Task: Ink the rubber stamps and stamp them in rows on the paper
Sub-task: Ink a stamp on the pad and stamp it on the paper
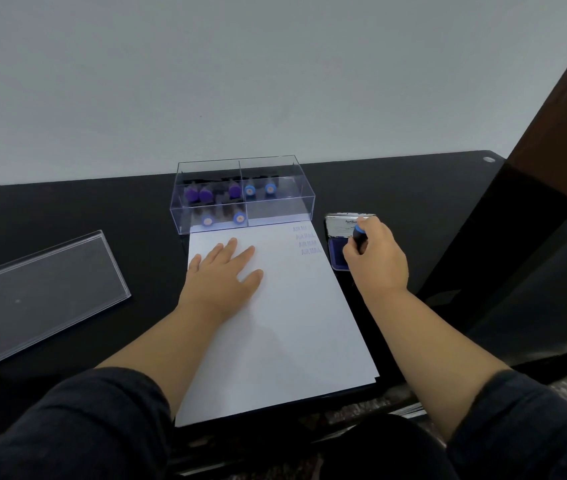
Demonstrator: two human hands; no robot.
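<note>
**Stamp on the ink pad, left hand flat on the paper**

The right hand [377,258] has its fingers curled round a rubber stamp [359,239] with a dark handle and a blue cap. It holds the stamp down over the blue ink pad [336,252], whose open lid [342,225] stands at the far side. The pad lies on the black desk [85,209], just beside the right edge of the paper, toward the far end of the sheet. Whether the stamp face touches the ink I cannot tell, because the hand hides it.

The left hand [223,271] lies flat on the white paper [282,334], fingers straight and a little spread, holding nothing. In the far right corner of the sheet there are four pale blue prints [306,240], one under the other.

At the far edge of the paper stands a clear box [275,216] with compartments. Purple-capped stamps [202,194] and blue-capped stamps [258,189] stand inside it. A clear flat lid [40,292] lies toward the left edge of the desk, well apart from the paper.
</note>
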